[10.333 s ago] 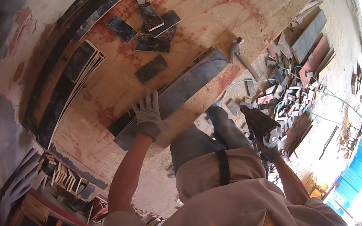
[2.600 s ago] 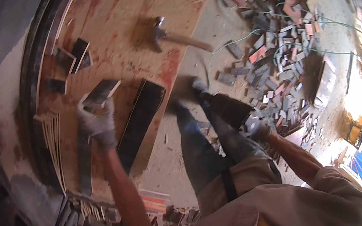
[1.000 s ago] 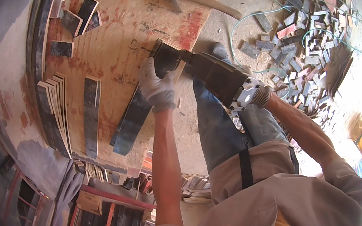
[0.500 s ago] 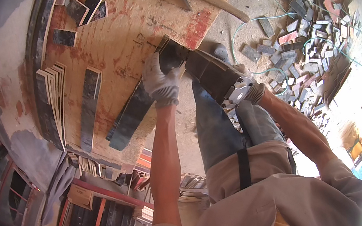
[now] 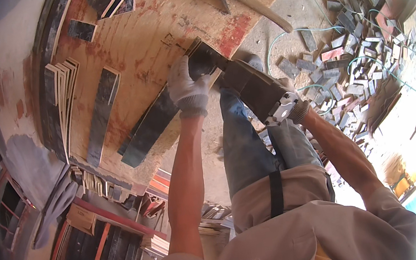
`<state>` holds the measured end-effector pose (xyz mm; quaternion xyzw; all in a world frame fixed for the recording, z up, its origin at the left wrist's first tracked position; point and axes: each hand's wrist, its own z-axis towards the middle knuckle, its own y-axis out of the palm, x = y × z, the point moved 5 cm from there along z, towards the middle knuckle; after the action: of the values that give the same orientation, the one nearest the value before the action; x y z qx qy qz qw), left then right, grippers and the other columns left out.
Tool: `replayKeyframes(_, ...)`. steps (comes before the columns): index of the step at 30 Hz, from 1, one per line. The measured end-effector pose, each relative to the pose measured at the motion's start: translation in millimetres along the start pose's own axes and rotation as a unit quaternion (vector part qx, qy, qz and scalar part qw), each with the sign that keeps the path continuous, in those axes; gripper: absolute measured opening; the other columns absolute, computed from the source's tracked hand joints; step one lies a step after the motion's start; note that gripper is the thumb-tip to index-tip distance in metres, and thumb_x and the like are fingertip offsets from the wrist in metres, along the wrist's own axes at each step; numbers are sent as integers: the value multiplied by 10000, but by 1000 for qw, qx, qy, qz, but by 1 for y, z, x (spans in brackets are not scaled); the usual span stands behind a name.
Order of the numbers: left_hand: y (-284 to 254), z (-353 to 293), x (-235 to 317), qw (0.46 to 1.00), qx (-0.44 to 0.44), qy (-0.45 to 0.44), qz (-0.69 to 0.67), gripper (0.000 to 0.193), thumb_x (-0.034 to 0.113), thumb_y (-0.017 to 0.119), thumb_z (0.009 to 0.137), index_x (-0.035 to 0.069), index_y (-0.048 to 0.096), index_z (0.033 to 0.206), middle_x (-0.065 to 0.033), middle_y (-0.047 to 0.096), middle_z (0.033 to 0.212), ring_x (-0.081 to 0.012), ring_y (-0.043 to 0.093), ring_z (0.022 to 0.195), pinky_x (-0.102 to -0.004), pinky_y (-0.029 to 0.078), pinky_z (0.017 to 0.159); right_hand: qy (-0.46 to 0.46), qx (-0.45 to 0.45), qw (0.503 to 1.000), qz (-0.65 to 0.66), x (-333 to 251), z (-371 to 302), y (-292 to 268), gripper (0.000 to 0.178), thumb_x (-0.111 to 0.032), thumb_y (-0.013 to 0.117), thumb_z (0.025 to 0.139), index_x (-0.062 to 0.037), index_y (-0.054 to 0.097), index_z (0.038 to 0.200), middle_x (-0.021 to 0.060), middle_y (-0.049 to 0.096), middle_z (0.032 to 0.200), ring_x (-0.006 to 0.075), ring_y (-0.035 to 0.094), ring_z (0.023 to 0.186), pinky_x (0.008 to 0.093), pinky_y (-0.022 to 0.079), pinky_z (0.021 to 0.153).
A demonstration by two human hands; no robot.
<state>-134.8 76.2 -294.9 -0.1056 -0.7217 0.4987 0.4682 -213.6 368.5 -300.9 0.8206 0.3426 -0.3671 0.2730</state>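
Note:
In a white knitted glove, my left hand (image 5: 187,89) is closed around a long dark-faced board (image 5: 148,122) near its far right end, by the edge of a plywood work surface (image 5: 139,42). Most of those fingers are behind the board's end. My right hand (image 5: 297,107), also gloved, grips a dark boxy power tool (image 5: 253,87) with a silver metal part at its near end. The tool's body hides most of this hand. Its front end points up and left, close to the board's end; whether the two touch I cannot tell. Its exact kind is unclear.
A claw hammer (image 5: 255,4) lies on the plywood near its right edge. Several dark-faced strips (image 5: 104,115) and short offcuts (image 5: 82,29) rest on the left. Right of the surface, a heap of small wood blocks (image 5: 355,67) covers the floor, with a thin green hose (image 5: 302,31) across it.
The view has shifted slightly, moving the surface and the hammer a little up and right in the picture. Both hands keep their holds, and the tool stays beside the board's end.

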Motion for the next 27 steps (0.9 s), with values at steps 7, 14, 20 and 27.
replayKeyframes(7, -19, -19, -7, 997, 21, 66, 26, 924, 212, 964, 681, 25, 581, 1502, -222, 614, 1513, -382, 576, 1417, -510, 407, 1229, -66, -70, 995, -4, -26, -1, 22, 855, -371, 815, 833, 4, 521, 1543, 190, 696, 1312, 280, 672, 1181, 410, 542, 1006)
replayKeyframes(14, -21, -34, -34, 995, 4, 63, 79, 1014, 287, 974, 676, 68, 523, 1558, -174, 540, 1607, -378, 492, 1498, -566, 298, 1294, -166, -37, 957, -237, -33, 9, 56, 351, -205, 717, 999, -34, 646, 1297, 35, 690, 1025, 128, 677, 870, 294, 574, 725)
replayKeyframes(20, -15, -33, -40, 999, -10, 20, 45, 1079, 171, 978, 666, 124, 456, 1609, -157, 521, 1628, -364, 457, 1530, -540, 289, 1300, 50, -57, 997, -28, -15, 7, 51, 692, -281, 813, 873, -21, 575, 1468, 118, 683, 1177, 276, 651, 1025, 384, 549, 912)
replayKeyframes(27, -18, -29, -40, 998, -7, 26, 49, 1022, 339, 982, 643, 106, 553, 1540, -149, 529, 1623, -350, 464, 1520, -539, 291, 1298, 151, -46, 962, 222, 7, 3, 48, 636, -208, 733, 965, -55, 531, 1548, 88, 683, 1152, 211, 669, 959, 350, 580, 839)
